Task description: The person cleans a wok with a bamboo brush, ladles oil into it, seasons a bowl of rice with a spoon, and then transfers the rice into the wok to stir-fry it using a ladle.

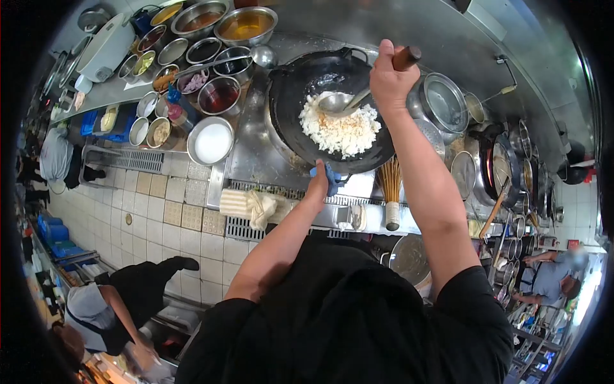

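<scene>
My right hand is closed round the wooden handle of a metal ladle. The ladle's bowl rests on a pile of white rice with brownish patches inside a black wok. At the wok's near edge, my left hand grips a blue cloth against the rim. The fingers of that hand are partly hidden by the cloth.
Bowls of sauces and ingredients, among them a white-filled bowl, stand on the left. A bamboo brush and striped towel lie near the front edge. Strainers are at right. Other people are at both sides.
</scene>
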Available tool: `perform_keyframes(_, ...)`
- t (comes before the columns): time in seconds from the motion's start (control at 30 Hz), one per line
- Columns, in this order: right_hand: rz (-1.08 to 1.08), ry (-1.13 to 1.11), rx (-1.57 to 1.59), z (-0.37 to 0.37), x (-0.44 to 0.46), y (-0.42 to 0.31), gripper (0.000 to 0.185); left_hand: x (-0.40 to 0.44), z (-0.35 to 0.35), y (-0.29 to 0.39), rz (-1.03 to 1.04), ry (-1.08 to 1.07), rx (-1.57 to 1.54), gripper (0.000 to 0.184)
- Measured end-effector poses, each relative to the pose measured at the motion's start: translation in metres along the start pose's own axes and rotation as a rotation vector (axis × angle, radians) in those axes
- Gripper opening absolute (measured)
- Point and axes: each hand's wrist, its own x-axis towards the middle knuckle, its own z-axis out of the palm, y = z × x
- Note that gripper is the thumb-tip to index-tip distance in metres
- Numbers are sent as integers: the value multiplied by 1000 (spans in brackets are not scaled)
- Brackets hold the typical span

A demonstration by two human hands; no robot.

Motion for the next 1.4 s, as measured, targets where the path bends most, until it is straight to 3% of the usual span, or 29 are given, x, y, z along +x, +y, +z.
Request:
perform_keyframes(0.03, -66, -35, -16, 1, 6, 5, 31, 72, -19, -40, 89, -67, 85, 67)
perform_keyframes(0.13, -145, -72, -193, 0, 14, -36, 32, 21, -5, -14, 28, -89, 75, 65)
perform_keyframes(0.3, -22, -23, 111, 11, 3, -32, 33, 16, 1, -8, 47, -115, -212, 56)
perform_keyframes(0.4, -95, -121, -111, 17, -3, -38, 34, 20, -2, -10, -36, -67, -242, 57)
perform_keyframes(0.5, -4, -97, -155, 0, 10, -61, 35, 27, -3, -13, 79, -42, 22, 64)
perform_keyframes(0.6, 26, -95, -139, -37, 18, -85, 38, 8, 1, -9, -36, -134, -208, 49)
perform_keyframes(0.7, -163, 0, -277, -42, -5, -42, 37, 14, 8, -5, -43, -259, -430, 22)
perform_keyframes(0.8, -72, 65, -171, -34, -8, -47, 33, 15, 0, -4, -33, -222, -390, 19)
perform_keyframes(0.87, 118, -18, 158, -36, -3, -52, 31, 17, -2, -11, -47, -194, -376, 17)
perform_keyframes(0.9, 111, 49, 145, -24, -9, -48, 31, 19, -1, -12, -50, -159, -361, 18)
perform_keyframes(0.93, -60, 48, 68, -18, -19, -23, 29, 23, 2, -8, -38, -130, -347, 18)
perform_keyframes(1.03, -80, 6, -7, -22, -37, -4, 29, 25, 8, -13, 0, -116, -457, 15)
perform_keyframes(1.13, 47, 107, 205, -41, -42, -40, 31, 16, 13, -13, -12, -136, -464, 16)
perform_keyframes(1.2, 115, 15, 295, -43, -53, -57, 31, 35, 5, -24, 29, -204, -339, 19)
perform_keyframes(1.27, -213, 108, -156, -36, -74, -22, 30, 35, 10, -21, 17, -98, -402, 19)
perform_keyframes(1.3, -140, -31, -287, -42, -84, -25, 29, 31, 10, -23, 24, -104, -394, 19)
perform_keyframes(1.33, -183, -30, -84, -40, -88, -2, 30, 28, 12, -19, 53, -109, -416, 17)
perform_keyframes(1.4, -163, -2, -135, -42, -78, -22, 30, 16, 5, -25, 52, -89, -423, 16)
